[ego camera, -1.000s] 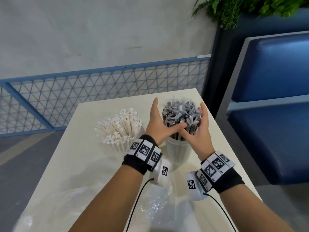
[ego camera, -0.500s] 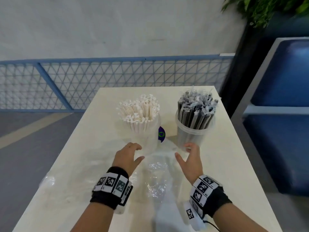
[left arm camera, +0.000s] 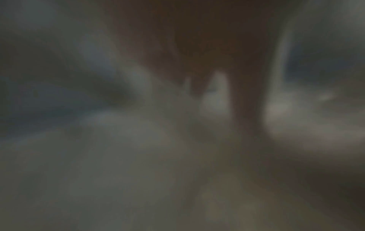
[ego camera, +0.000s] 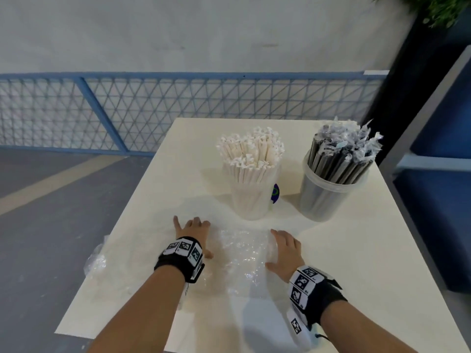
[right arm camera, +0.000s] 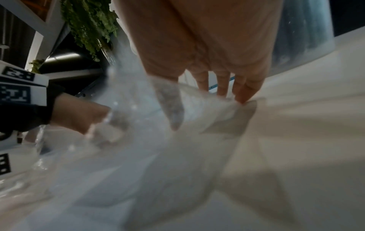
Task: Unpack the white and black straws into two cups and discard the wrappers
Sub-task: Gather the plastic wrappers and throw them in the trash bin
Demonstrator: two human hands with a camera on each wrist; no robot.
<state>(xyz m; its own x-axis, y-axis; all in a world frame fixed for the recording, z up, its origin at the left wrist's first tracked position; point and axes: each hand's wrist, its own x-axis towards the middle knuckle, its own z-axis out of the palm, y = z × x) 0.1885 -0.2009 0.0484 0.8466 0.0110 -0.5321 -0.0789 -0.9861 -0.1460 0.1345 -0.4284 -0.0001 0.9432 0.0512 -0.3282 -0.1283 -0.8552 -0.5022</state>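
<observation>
Hands: left hand (ego camera: 192, 231) and right hand (ego camera: 285, 250) have dropped, fingers straight, pressing the clear wrappers (ego camera: 242, 253) on my table (ego camera: 377, 263).
Count: I see two cups (ego camera: 319, 202) behind, white straws (ego camera: 251, 154) in one, black straws (ego camera: 341, 159) in the other.

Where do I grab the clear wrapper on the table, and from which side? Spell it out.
Take the clear wrapper at its crumpled, raised middle, coming from above with the left hand and right hand closing in from either side. It lies thin and spread on the table; only the bunched folds likely offer something to pinch.
</observation>
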